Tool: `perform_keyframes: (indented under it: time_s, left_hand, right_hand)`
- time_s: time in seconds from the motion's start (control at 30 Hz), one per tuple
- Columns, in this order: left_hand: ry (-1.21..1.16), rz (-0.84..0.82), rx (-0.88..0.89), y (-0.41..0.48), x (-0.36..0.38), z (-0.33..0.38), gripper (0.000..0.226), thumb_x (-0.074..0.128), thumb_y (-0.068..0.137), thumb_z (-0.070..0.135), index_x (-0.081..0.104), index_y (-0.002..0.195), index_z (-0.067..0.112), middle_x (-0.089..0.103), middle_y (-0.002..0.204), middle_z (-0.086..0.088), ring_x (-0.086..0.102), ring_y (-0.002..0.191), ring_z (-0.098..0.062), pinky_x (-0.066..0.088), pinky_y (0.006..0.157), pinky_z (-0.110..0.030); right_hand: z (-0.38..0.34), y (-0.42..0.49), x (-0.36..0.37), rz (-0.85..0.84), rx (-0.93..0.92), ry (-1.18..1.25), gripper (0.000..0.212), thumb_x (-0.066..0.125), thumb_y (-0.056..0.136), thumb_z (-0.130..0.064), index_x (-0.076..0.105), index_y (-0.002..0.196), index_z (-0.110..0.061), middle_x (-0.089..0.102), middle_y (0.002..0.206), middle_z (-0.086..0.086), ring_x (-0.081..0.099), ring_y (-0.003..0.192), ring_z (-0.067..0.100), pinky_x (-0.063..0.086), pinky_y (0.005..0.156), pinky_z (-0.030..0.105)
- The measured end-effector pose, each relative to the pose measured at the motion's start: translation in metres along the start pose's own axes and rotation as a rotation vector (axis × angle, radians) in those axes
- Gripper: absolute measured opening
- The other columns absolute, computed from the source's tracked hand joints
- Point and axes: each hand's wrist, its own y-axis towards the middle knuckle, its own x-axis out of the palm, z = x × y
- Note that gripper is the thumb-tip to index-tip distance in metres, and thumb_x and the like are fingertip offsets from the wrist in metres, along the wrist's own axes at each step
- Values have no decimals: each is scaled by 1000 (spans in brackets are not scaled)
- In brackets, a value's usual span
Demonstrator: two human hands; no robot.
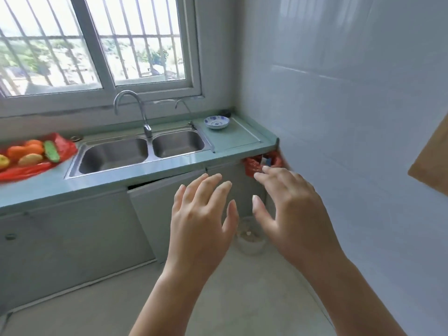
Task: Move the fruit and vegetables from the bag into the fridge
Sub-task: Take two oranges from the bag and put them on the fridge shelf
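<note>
One fruit bag (63, 147) well left of left hand (201, 214)

No legible text, labels, brands or numbers. Blue marks on the bowl (216, 122), upper centre, are pattern only. Blue-white packet (266, 160), centre right: too blurred to read.

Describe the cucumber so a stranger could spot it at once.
Find the double steel sink under the window. Left of it, on the green counter, lies a red bag. The cucumber is the only long green piece, among orange and yellow fruit.
</note>
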Motion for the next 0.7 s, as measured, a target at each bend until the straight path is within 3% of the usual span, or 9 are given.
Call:
perform_keyframes:
  time_s: [0.37,0.7]
  left_hand:
    - [165,109,-183,90,39,-103,33,48,81,27,67,101,10,66,110,-5,59,100,-24,46,89,-42]
    - [350,141,-444,80,11,-241,35,47,82,28,67,103,9,66,111,-7,61,105,-27,45,91,-53]
  right_hand:
    - [-1,134,130,-81,-183,198,43,42,79,-31,65,104,-4,66,108,13,61,98,32,49,86,48]
    - [-99,187,253,-180,-363,421,44,42,77,-31,67,103,-5,66,106,13,63,97,32,51,82,46]
